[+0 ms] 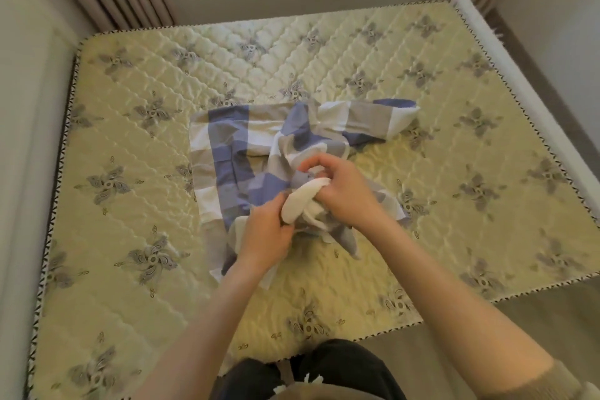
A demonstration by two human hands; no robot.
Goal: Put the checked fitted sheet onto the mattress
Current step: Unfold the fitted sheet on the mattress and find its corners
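Both hands clench a bunched edge of the checked fitted sheet (227, 153), left hand (266, 237) nearer me than right hand (344, 191). I see its folded bulk lying far and left of them (mid-mattress (146, 269)).

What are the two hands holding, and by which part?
Both the left hand and right hand grip the checked fitted sheet by a bunched white fold.

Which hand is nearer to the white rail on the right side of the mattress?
Right. The right hand grips the sheet on the side toward the rail; the left hand grips it beside that, farther from the rail.
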